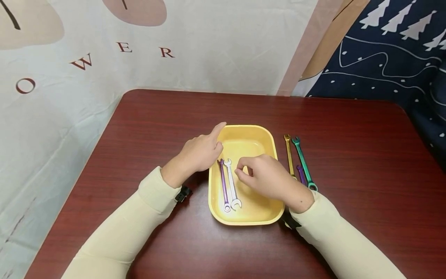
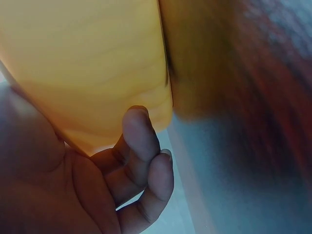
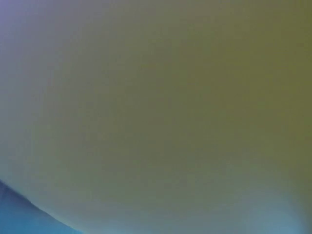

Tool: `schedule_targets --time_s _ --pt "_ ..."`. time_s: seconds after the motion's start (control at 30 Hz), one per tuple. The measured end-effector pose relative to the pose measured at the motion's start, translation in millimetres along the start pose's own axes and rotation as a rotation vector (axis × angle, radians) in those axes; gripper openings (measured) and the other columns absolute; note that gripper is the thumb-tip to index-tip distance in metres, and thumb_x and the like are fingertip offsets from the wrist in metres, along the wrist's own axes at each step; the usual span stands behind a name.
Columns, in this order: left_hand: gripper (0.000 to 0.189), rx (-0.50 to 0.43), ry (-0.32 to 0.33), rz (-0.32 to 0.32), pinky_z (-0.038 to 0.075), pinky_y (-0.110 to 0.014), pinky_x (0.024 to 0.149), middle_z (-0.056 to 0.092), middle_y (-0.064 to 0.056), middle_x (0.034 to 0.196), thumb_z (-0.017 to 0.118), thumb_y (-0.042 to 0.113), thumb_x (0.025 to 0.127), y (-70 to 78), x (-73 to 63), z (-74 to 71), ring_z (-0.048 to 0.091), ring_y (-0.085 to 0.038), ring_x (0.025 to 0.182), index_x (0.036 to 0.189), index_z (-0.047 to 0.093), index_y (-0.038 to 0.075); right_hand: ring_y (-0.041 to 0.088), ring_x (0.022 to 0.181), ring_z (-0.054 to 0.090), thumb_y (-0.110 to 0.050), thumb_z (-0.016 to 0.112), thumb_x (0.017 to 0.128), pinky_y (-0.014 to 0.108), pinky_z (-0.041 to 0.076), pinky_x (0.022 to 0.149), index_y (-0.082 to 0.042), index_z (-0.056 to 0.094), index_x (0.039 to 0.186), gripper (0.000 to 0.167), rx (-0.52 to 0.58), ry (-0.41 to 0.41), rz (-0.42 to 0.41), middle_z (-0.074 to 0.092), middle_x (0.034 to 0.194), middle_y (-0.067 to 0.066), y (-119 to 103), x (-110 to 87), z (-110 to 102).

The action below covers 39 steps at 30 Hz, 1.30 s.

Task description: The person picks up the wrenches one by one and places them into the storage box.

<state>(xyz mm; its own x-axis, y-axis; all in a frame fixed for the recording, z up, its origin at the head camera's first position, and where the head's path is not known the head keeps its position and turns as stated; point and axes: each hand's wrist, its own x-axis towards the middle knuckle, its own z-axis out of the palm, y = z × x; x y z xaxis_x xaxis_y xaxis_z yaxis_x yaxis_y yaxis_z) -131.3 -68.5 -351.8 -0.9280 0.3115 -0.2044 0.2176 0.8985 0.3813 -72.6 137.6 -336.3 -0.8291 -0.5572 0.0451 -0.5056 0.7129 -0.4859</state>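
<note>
A yellow tray [image 1: 244,221] holds a purple wrench [image 1: 223,184] and a silver wrench [image 1: 231,182], side by side along its left part. My left hand [image 1: 200,153] grips the tray's left wall, index finger reaching along the rim toward the far corner. In the left wrist view, curled fingers [image 2: 141,134] lie against the tray's outer side [image 2: 107,63]. Over the tray's right half is my right hand [image 1: 265,174], fingers loosely bent and nothing visible between them. Its thumb and index tips are close beside the silver wrench. The right wrist view is a blur.
Right of the tray, a gold wrench [image 1: 289,155], a green wrench [image 1: 304,162] and a second, partly hidden purple wrench [image 1: 301,175] lie on the dark red table [image 1: 366,162]. My right forearm overlaps their near ends. Printed cloth [image 1: 226,46] hangs behind the table.
</note>
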Motion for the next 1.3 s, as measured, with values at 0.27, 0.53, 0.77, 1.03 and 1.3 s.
schedule_targets --time_s 0.27,0.53,0.77,1.03,1.3 --pt "0.061 0.002 0.0 -0.003 0.038 -0.034 0.048 0.051 -0.003 0.059 0.031 0.032 0.104 0.1 -0.3 -0.2 0.048 -0.023 0.049 0.161 0.008 0.03 0.006 0.046 0.036 -0.022 0.065 0.094 0.022 0.029 0.046 -0.017 0.068 0.08 0.016 -0.008 0.052 0.009 0.043 0.053 -0.006 1.5 -0.3 -2.8" --pt "0.061 0.002 0.007 -0.002 0.039 -0.035 0.048 0.052 -0.003 0.059 0.032 0.032 0.104 0.4 -0.6 -0.9 0.05 -0.023 0.049 0.161 0.009 0.029 0.007 0.046 0.036 -0.022 0.065 0.094 0.023 0.028 0.045 -0.018 0.065 0.076 0.018 -0.011 0.084 0.038 0.039 0.051 -0.009 2.9 0.0 -5.0" --pt "0.062 -0.003 -0.009 -0.007 0.036 -0.033 0.047 0.05 -0.003 0.058 0.031 0.032 0.104 0.7 -0.7 -1.4 0.046 -0.022 0.047 0.161 0.008 0.03 0.006 0.044 0.035 -0.022 0.065 0.094 0.023 0.029 0.045 -0.017 0.066 0.076 0.018 -0.008 0.091 0.058 0.038 0.05 -0.009 4.7 0.5 -5.6" --pt "0.061 -0.004 -0.001 -0.003 0.036 -0.033 0.046 0.05 -0.002 0.058 0.032 0.031 0.104 1.4 -0.6 -0.9 0.046 -0.022 0.047 0.161 0.009 0.028 0.007 0.045 0.035 -0.021 0.065 0.093 0.022 0.03 0.045 -0.016 0.066 0.077 0.018 -0.016 0.095 0.068 0.038 0.05 -0.008 7.1 0.2 -6.6" --pt "0.061 0.0 0.002 -0.007 0.038 -0.035 0.048 0.05 -0.003 0.059 0.032 0.031 0.104 1.3 -1.1 -0.6 0.048 -0.023 0.049 0.161 0.01 0.029 0.006 0.045 0.035 -0.02 0.064 0.093 0.022 0.029 0.046 -0.016 0.066 0.075 0.018 -0.027 0.128 0.048 0.037 0.049 -0.009 9.8 0.2 -8.2"
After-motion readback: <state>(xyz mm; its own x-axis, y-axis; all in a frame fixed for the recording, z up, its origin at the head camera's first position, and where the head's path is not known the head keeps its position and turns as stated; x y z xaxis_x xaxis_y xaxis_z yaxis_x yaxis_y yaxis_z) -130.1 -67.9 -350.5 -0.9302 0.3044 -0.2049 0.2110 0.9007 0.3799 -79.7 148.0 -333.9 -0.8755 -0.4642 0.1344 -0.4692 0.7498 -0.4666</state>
